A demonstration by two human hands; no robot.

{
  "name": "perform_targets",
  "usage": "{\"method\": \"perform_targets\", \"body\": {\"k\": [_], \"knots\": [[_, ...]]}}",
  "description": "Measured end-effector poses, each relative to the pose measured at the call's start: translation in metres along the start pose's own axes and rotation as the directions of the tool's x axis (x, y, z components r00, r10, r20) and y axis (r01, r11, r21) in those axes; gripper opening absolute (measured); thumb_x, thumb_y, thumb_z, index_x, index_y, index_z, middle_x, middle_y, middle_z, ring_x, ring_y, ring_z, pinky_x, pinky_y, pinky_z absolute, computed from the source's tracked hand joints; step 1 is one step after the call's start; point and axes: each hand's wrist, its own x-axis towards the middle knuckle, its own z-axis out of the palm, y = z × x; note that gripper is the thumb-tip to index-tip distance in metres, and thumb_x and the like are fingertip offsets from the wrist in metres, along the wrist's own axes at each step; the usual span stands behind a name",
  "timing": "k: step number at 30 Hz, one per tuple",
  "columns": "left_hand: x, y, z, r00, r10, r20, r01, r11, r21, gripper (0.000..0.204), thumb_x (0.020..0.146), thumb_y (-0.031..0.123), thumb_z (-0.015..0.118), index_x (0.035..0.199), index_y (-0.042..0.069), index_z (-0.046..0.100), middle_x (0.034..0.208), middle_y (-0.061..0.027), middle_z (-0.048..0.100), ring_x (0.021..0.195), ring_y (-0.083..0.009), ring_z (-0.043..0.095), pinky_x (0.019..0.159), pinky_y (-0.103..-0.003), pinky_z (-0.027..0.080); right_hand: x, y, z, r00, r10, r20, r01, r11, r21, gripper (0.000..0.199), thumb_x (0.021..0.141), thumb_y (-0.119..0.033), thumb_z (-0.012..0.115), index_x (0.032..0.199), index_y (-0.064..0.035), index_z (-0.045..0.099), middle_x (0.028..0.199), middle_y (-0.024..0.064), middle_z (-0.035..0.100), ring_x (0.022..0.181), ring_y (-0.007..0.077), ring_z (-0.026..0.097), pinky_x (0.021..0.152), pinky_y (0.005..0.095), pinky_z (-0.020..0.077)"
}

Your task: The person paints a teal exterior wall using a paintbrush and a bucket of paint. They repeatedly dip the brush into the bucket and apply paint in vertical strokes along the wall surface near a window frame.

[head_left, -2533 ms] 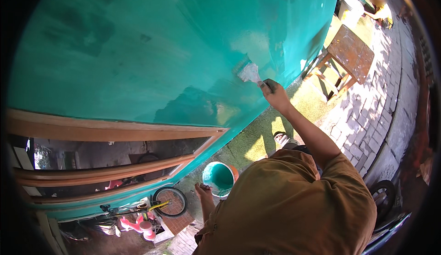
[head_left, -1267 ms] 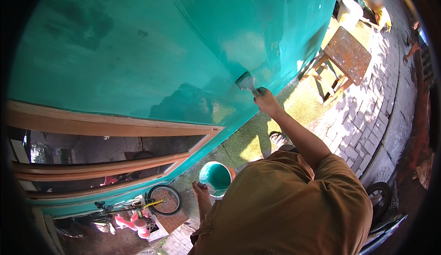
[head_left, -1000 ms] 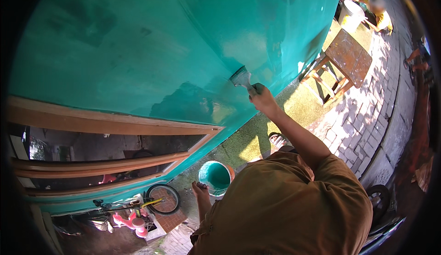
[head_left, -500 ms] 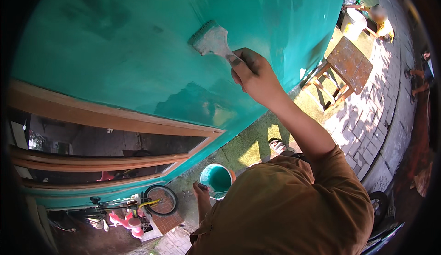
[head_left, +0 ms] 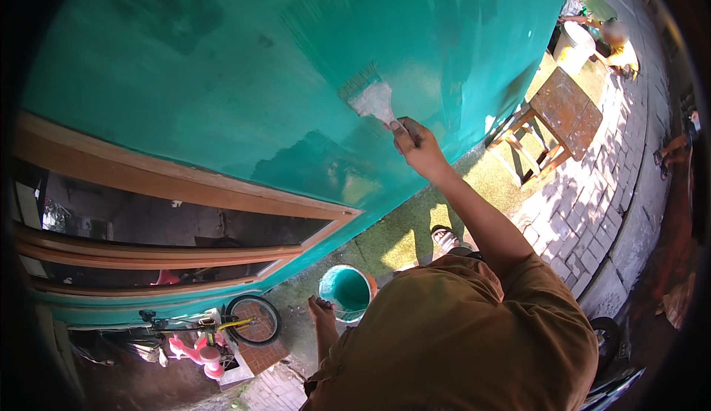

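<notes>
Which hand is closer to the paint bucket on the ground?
Left. The left hand hangs right beside the paint bucket; the right hand is up at the wall, holding the brush.

Light: bright sun, hard shadows on the teal wall (head_left: 222,78)
Glare: wet sheen
Edges: fisheye bending, black rim

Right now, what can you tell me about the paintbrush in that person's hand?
The paintbrush is a wide, flat brush with pale bristles tinted turquoise at the tips and a short handle mostly hidden in the right hand, which grips it with the arm stretched up. Its bristles press flat against the turquoise wall, pointing up and to the left, at the lower end of a fresher, streaky band of paint. Nothing else touches it.
</notes>
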Motion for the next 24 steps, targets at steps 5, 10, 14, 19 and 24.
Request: {"method": "perform_targets", "body": {"k": [5,10,14,19,24], "knots": [[-0.001,0.0,-0.001,1.0,-0.012,0.014,0.012,1.0,-0.015,0.035,0.087,0.037,0.059,0.066,0.015,0.042,0.054,-0.0001,0.039,0.049,-0.0186,0.043,0.048,-0.037,0.035,-0.019,0.118,0.009,0.985,0.172,-0.019,-0.172,0.984,-0.038,0.038,0.099,-0.034,0.052,0.1,0.0013,0.065,0.08,0.0164,0.066,0.069,0.0219,0.06,0.067,0.0355,0.0474],[-0.001,0.002,0.003,0.999,-0.023,0.03,0.022,1.0,0.018,0.035,0.088,0.037,0.058,0.066,0.015,0.042,0.054,-0.0008,0.039,0.049,-0.0189,0.044,0.047,-0.037,0.036,-0.034,0.163,-0.003,0.928,0.372,-0.03,-0.373,0.921,-0.11,0.038,0.097,-0.033,0.052,0.094,0.0026,0.065,0.076,0.0193,0.065,0.071,0.0286,0.064,0.067,0.0395,0.0477],[0.001,0.001,-0.011,1.0,-0.02,-0.01,0.02,1.0,0.016,0.035,0.088,0.037,0.058,0.066,0.015,0.042,0.054,-0.0013,0.04,0.049,-0.0194,0.044,0.047,-0.037,0.036,-0.026,0.133,-0.003,0.909,0.416,-0.006,-0.415,0.905,-0.09,0.038,0.095,-0.032,0.052,0.09,0.004,0.064,0.07,0.0197,0.062,0.068,0.0329,0.063,0.064,0.0423,0.0469],[0.001,-0.004,-0.002,0.999,-0.026,-0.037,0.028,0.998,0.051,0.035,0.088,0.037,0.058,0.066,0.015,0.042,0.054,-0.0013,0.04,0.049,-0.0194,0.045,0.047,-0.037,0.035,-0.019,0.033,-0.005,0.977,0.212,0.002,-0.212,0.976,0.044,0.028,0.1,-0.026,0.052,0.098,-0.0001,0.063,0.062,0.0007,0.05,0.046,0.0085,0.042,0.042,0.0275,0.0347],[0.008,-0.007,-0.011,0.999,-0.035,-0.009,0.036,0.999,0.037,0.035,0.088,0.036,0.058,0.064,0.015,0.041,0.054,-0.0011,0.04,0.047,-0.0193,0.044,0.047,-0.038,0.035,-0.035,-0.064,-0.022,0.999,-0.026,0.048,0.012,0.964,0.264,0.025,0.1,-0.025,0.053,0.107,-0.0011,0.057,0.062,-0.0008,0.048,0.049,0.006,0.039,0.045,0.0239,0.0315]]}}
